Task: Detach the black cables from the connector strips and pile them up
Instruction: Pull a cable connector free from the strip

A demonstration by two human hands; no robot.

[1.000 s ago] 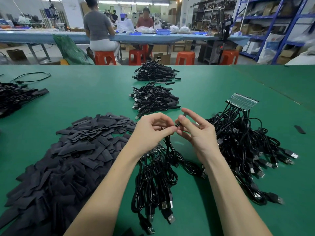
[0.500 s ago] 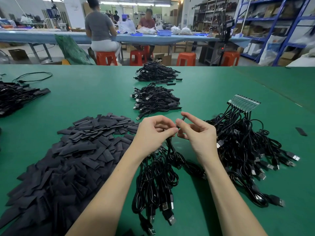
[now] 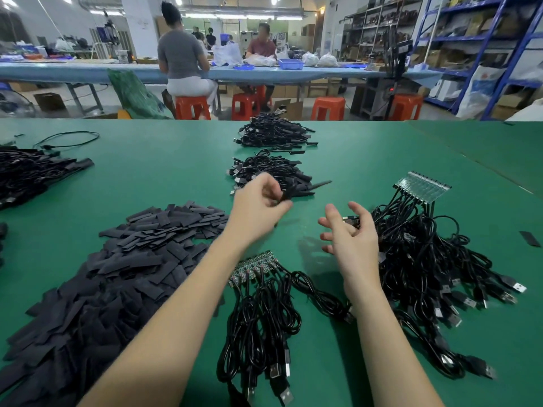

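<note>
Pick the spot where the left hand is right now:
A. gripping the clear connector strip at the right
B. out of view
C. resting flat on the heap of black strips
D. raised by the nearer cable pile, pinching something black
D: the left hand is lifted beside the nearer cable pile, its fingers pinching something black.

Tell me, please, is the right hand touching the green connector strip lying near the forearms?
Apart: the head view shows bare green table between the right hand and the connector strip.

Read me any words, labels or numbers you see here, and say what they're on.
No text is legible.
White sack by the blue shelving: coloured print, too blurred to read.
Connector strip on the green table: any markings too small to read.
</note>
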